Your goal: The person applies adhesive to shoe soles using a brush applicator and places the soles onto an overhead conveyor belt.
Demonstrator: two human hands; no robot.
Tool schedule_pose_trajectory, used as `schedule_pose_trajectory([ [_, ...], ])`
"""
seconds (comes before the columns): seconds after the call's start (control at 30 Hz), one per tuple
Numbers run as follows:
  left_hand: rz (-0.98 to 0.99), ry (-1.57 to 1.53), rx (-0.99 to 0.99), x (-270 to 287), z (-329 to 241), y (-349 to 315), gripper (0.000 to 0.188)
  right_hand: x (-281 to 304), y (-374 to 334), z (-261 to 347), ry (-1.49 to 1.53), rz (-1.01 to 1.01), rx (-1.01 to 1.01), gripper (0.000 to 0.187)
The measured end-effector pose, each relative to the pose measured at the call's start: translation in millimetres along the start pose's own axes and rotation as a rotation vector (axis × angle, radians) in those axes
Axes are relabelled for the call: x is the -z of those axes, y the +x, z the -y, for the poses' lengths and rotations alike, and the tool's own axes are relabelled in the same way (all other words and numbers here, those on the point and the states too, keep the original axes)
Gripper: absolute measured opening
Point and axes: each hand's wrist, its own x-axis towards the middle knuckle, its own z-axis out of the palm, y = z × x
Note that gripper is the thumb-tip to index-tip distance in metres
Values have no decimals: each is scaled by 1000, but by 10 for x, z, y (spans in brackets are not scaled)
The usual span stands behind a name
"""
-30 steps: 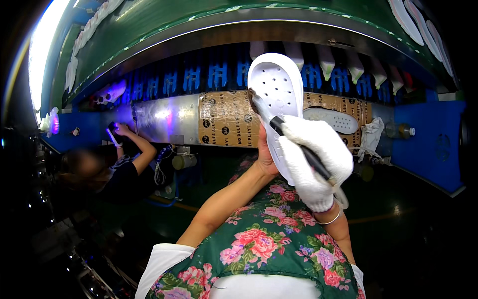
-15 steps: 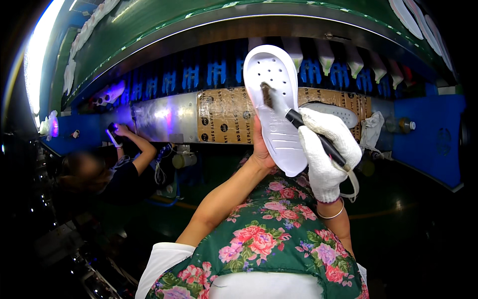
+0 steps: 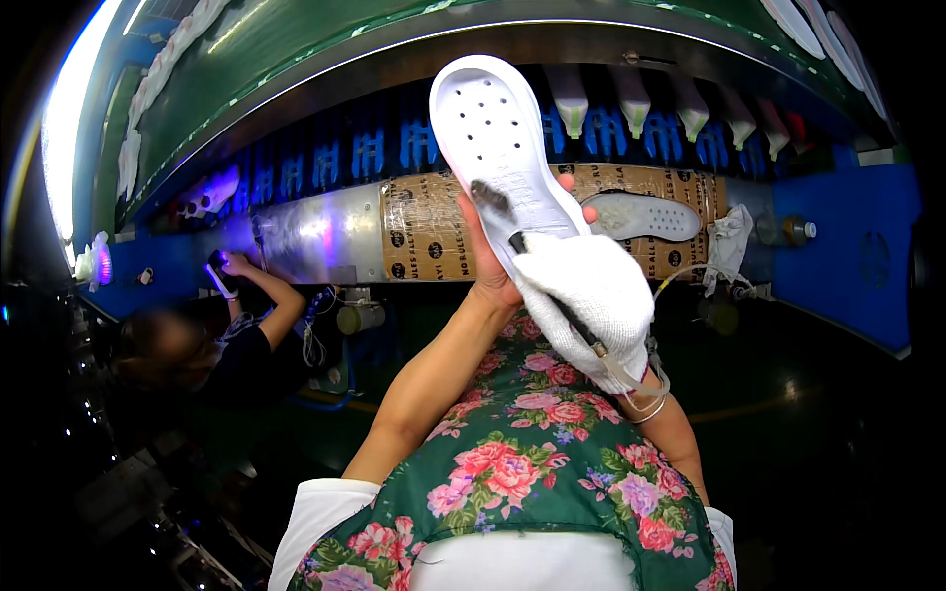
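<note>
A white shoe sole (image 3: 488,123) with a cluster of small holes at its far end is held up in front of me, tilted toward the left. My bare left hand (image 3: 485,261) supports it from beneath, closed round its edges, with fingertips showing on the right side. In a white knitted glove, my right hand (image 3: 591,300) grips a brush (image 3: 495,202) with a black handle and a thin tube trailing from its rear. The dark bristles, somewhat blurred, touch the sole's upper face near its left edge, below the holes. The glove hides the sole's near end.
A grey sole (image 3: 650,217) lies on the cardboard-covered ledge (image 3: 426,231). Right of it are a crumpled white cloth (image 3: 729,236) and a bottle (image 3: 796,230). Behind stand blue holders (image 3: 368,153) and several pale shoe-shaped pieces (image 3: 633,103). A co-worker (image 3: 227,325) sits at the left.
The sole and my left hand have shifted left and slightly away from me. My right hand has moved left with the brush, whose bristles are now farther from the holes, by the left edge.
</note>
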Motion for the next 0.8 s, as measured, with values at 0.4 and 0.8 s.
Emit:
schedule_pose_trajectory([
  [0.4,259,-32,97,-128,-118,164,113,80,-37,-44,269,87,-69,24],
  [0.8,249,79,161,-91,-325,123,116,207,-117,-152,372,44,-254,18],
])
